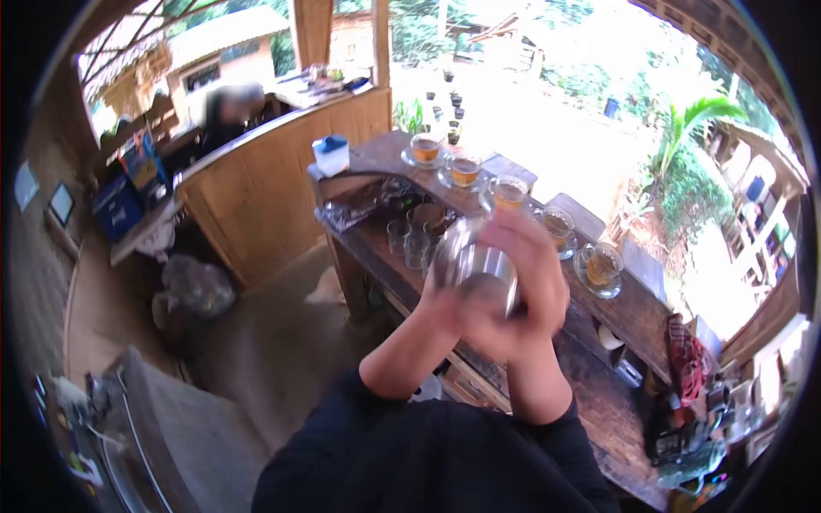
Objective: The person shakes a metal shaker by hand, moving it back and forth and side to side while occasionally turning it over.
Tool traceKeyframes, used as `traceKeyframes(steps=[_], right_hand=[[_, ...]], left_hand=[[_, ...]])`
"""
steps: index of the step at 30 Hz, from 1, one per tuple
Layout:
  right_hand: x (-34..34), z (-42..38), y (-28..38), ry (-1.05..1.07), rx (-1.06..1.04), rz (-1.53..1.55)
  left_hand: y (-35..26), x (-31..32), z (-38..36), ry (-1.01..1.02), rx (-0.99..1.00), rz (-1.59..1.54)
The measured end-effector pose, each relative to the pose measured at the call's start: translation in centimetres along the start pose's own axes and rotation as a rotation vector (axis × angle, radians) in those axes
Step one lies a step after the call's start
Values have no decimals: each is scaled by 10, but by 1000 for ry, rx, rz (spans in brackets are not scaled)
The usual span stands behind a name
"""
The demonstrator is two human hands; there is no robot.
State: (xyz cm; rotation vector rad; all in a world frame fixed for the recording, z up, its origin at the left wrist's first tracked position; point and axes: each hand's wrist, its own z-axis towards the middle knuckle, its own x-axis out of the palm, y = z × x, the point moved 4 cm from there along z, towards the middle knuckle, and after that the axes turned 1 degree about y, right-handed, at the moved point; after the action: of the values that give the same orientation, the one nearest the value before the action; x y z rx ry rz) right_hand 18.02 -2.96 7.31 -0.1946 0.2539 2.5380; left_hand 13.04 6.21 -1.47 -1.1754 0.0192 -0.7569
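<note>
Wooden table [616,316] lies below your raised forearms; your left hand [453,308] and right hand [534,265] keep fingers clamped around a steel shaker [473,263].

Shiny steel shaker [473,267], tilted, mid-air

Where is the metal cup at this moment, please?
In the head view, the metal cup is near the centre, held between the left hand and the right hand, above the wooden counter with its row of glass tea cups.
</note>
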Motion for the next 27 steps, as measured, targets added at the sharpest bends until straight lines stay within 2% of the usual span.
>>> traceKeyframes(steps=[2,4,5,7,8,10,11,12,13,14,16,18,19,20,21,22,24,25,26,27], right_hand=[[-16,-2,34,112,-381,-101],[-24,-16,45,25,-660,70],[-21,-20,36,33,-660,69],[-8,-21,-5,15,-377,-39],[-4,-22,-16,9,-234,-87],[-11,-8,-20,-47,243,-84],[-21,-8,-9,-118,10,-134],[-36,-10,10,-11,-167,-99],[-37,-14,13,-18,-168,-96],[-36,-19,15,9,-174,-106],[-36,-27,20,78,-186,-124],[-35,-30,20,138,-215,-161],[-26,-23,3,29,-77,-138],[-16,-17,-14,-87,64,-115],[-23,-17,-8,-94,67,-122],[-31,-15,3,-91,6,-144],[-37,-12,6,-94,-85,-158],[-37,-17,2,-48,-96,-164],[-37,-29,0,22,-90,-164],[-37,-37,-2,64,-89,-174]], left_hand=[[-23,13,-20,297,-560,-1342],[-31,22,-18,427,-295,-1272],[-27,23,-13,382,-348,-1281],[-10,19,-1,334,-392,-1292],[16,14,8,239,-364,-1231],[52,5,23,53,-305,-1103],[29,14,15,252,-348,-1210],[4,24,3,456,-398,-1306],[-10,31,-1,207,-473,-979],[-21,36,-6,336,-390,-980],[-43,51,-13,547,-175,-1186],[-10,26,9,385,-305,-1012],[21,25,11,360,-228,-1230],[24,35,9,328,-155,-1444],[31,22,25,92,-314,-1114],[25,22,18,95,-312,-1112],[10,34,5,407,-436,-1250],[-9,44,-1,182,-352,-853],[-30,54,-6,514,-249,-1130],[-21,46,6,418,-313,-1096]])
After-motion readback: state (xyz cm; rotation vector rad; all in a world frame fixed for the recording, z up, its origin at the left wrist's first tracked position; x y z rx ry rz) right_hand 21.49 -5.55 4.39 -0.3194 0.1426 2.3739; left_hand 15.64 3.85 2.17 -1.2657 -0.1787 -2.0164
